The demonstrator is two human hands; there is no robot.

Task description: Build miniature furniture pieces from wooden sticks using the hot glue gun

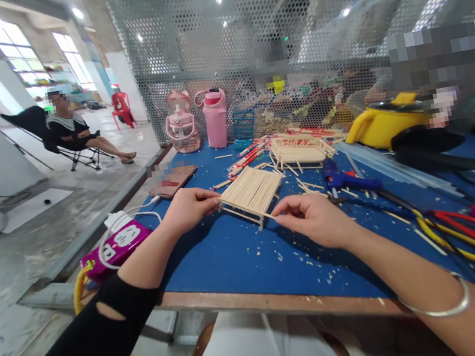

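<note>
- Apparently for steadiness, the left hand point(194, 206) and right hand point(312, 220) pinch opposite ends of a thin pale wooden stick point(245, 207) at the near edge of a slatted platform of pale sticks point(253, 189); fingertips are closed, but whether that stick is attached I cannot tell.
- The platform sits between both hands, over the blue tabletop point(228, 258).
- A blue plastic glue gun point(354, 181) lies beyond the right hand, presumably for easy reach.
- Print on red-and-white packets point(248, 156) is too small to read.
</note>
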